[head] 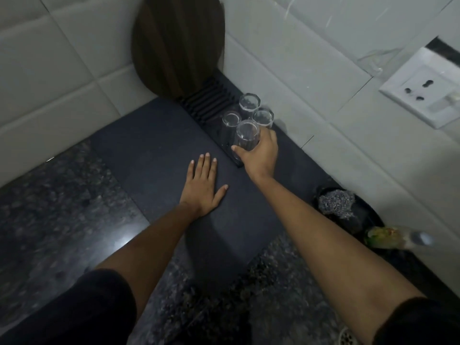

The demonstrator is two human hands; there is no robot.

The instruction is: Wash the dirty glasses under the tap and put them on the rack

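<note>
Four clear, glossy drinking glasses [249, 113] stand on a black ridged plastic rack [210, 103] with a matt finish. At its 7 o'clock lies a dark grey matt mat [159, 150] over the speckled, polished stone tabletop [62, 207]. A brown wood-grained oval board [178, 43] leans on smooth, pale glazed wall tiles [49, 58].

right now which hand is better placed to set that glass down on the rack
Right. The right hand already grips the glass over the black rack, beside three glasses standing there. The left hand lies flat on the dark mat, holding nothing.
</note>
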